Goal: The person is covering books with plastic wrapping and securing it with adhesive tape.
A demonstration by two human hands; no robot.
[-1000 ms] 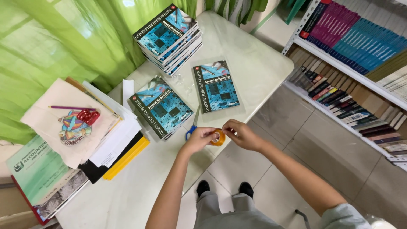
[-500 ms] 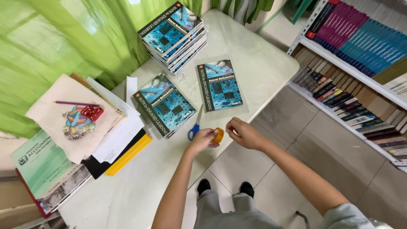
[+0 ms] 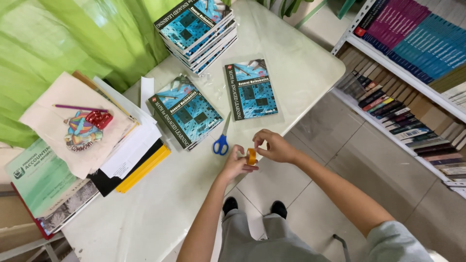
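A small orange roll of tape (image 3: 251,156) is held between both hands over the table's front edge. My left hand (image 3: 234,164) grips it from the left; my right hand (image 3: 274,146) pinches it from the right. Blue-handled scissors (image 3: 222,140) lie on the table just left of the hands. Beyond them lies a single blue textbook (image 3: 250,89) under a clear plastic sheet, a short stack of the same books (image 3: 184,111) beside it, and a taller stack (image 3: 196,26) at the far edge.
The white table (image 3: 145,213) carries a pile of papers, folders and books (image 3: 82,145) at the left, with a purple pencil (image 3: 77,107) and a red object (image 3: 98,118) on top. A green curtain (image 3: 63,39) hangs behind. Bookshelves (image 3: 412,63) stand at the right.
Both hands stay on the tape roll by the table edge; the fingers have shifted a little around it. The books and scissors have not moved.
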